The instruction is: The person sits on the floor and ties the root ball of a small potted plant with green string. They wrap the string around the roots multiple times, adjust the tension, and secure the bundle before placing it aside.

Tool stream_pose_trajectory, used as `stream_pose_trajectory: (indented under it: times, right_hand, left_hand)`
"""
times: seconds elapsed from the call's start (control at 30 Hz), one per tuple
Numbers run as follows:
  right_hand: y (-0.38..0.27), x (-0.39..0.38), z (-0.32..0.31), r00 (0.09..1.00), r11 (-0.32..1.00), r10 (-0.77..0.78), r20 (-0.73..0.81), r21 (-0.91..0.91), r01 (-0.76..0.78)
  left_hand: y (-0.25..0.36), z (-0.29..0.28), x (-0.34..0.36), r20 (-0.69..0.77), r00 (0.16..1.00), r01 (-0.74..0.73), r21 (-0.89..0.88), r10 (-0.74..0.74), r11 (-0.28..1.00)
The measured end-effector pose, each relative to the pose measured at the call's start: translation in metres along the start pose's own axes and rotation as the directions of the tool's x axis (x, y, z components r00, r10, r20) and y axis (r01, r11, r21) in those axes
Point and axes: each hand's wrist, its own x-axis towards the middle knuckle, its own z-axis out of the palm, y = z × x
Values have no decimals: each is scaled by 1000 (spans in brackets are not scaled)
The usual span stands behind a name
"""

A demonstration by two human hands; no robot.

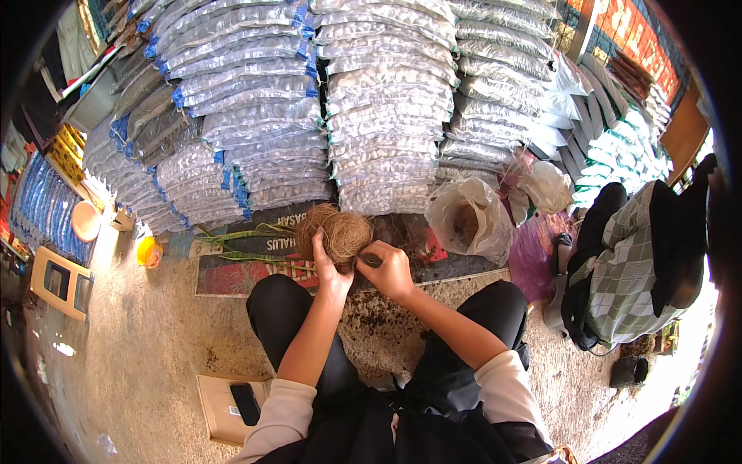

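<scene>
A round bundle of coarse brown fibre (348, 232) rests in my left hand (328, 259), whose thumb and fingers curve around its lower left side. My right hand (382, 267) is closed at the lower right of the bundle, pinching its edge or dark material there; exactly what is between the fingertips is hard to make out. Long green striped leaves (255, 255) stretch leftward from under the bundle, over a dark printed board (216, 278) on the ground. An open white plastic sack (456, 232) with brown material inside stands just right of my hands.
Tall stacks of filled plastic bags (382, 100) line the back. At left are an orange container (148, 253) and a beige stool (66, 300). A phone (246, 404) lies on cardboard (218, 410) beside my left leg. A checked grey-and-black bag-like item (626, 286) stands at right.
</scene>
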Motion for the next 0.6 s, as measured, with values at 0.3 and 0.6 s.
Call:
stream_pose_trajectory:
  times: [0.3, 0.6]
  right_hand:
    - [3, 3, -10, 994, 988, -111, 15, -106, 112]
    - [8, 8, -20, 947, 934, -287, 143, -177, 310]
  left_hand:
    - [1, -3, 2, 0, 1000, 7, 3, -7, 1000]
    - [3, -5, 2, 9, 1000, -6, 19, 5, 1000]
